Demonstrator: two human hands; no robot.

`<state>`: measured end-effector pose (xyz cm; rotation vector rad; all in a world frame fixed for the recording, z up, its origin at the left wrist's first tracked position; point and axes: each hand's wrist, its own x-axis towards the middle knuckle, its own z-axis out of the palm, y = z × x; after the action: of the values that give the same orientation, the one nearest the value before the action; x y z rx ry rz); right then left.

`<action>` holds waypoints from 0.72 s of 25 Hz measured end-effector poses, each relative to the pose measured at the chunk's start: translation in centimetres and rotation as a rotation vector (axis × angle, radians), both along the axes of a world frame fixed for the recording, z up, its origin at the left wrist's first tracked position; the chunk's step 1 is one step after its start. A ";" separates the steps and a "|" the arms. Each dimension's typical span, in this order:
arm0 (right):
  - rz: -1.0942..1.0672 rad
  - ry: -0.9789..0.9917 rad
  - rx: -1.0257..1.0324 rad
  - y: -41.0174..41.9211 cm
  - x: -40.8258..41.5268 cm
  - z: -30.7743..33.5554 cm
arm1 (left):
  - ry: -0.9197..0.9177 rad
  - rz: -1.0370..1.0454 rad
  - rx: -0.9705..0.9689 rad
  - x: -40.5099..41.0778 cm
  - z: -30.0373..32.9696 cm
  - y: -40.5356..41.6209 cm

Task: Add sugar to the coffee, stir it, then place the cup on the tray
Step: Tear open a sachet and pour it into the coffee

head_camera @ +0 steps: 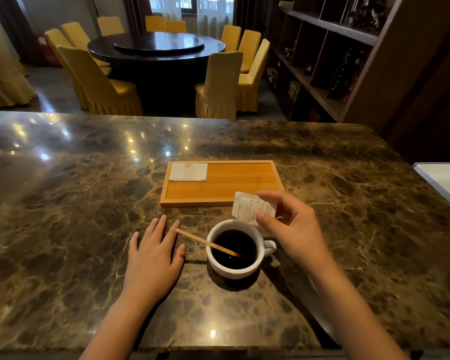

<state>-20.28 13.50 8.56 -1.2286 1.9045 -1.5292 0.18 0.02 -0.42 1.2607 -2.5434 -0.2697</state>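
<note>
— What are your hands doing?

— My right hand (294, 229) is pinching a sugar packet (252, 207) between thumb and fingers, the other fingers curling loosely. I'm holding it tilted, just above the far rim of the cup (234, 249). My left hand (153, 253) is lying flat on the counter (63, 203), palm down, fingers spread, gripping nothing.

— Where is the cup sitting relative to them?

— It's standing on the counter between my hands, just right of my left thumb and directly under and in front of my right hand. Its handle is pointing right, toward my right wrist. Dark coffee (233, 248) is filling it nearly to the brim.

— Is anything sitting in the coffee?

— A wooden stirrer (205, 241) is leaning in it, its lower end dipping into the liquid and its upper end sticking out over the left rim, reaching almost to my left forefinger. I can't tell whether they're touching.

— And the tray?

— The tray (218, 198) is lying on the counter just beyond the cup and both hands, its long side facing me. A folded white napkin (188, 172) is resting in its far left corner. The packet's upper edge is overlapping the tray's near right corner as I'm seeing it.

— Is the packet open?

— I can't tell; its lower edge is looking blurred against the cup's rim.
</note>
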 end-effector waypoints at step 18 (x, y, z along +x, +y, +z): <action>-0.062 -0.789 -0.163 -0.6 -0.8 -1.4 | 0.016 -0.008 0.006 0.0 0.1 -0.1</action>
<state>-21.08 12.93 7.11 -0.4815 1.3160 -1.8566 0.20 -0.05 -0.32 1.2453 -2.5368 -0.2875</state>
